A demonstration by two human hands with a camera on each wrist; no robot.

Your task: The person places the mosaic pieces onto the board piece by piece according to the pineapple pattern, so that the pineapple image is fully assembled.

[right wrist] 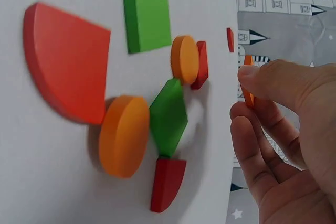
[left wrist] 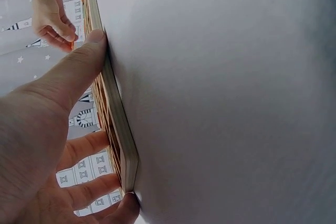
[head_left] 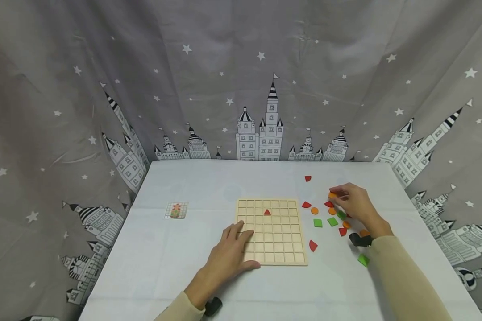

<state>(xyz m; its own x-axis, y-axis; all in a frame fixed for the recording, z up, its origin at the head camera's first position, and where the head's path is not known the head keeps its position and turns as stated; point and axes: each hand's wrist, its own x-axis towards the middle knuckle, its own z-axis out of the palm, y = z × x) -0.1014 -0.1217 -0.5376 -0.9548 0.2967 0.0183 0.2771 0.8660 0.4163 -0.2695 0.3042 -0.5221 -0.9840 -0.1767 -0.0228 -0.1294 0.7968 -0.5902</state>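
My right hand (head_left: 356, 204) pinches an orange round tile (right wrist: 248, 92) between thumb and fingertips, up over the loose pieces at the right. The left hand (head_left: 230, 249) rests at the left side of a pale wooden grid board (head_left: 283, 243), fingers spread over its edge. In the left wrist view, the thumb lies along the rim of that board and the other fingers touch it farther along. One small red triangle (head_left: 267, 212) sits in a cell near the board's top.
Right of the board lie several loose flat pieces: red quarter-rounds (head_left: 313, 245), green squares (head_left: 318, 223) and orange rounds (head_left: 314, 210). A small gridded picture card (head_left: 176, 210) lies on the white table (head_left: 136, 263) at the left. Behind hangs a grey castle-print curtain (head_left: 209, 53).
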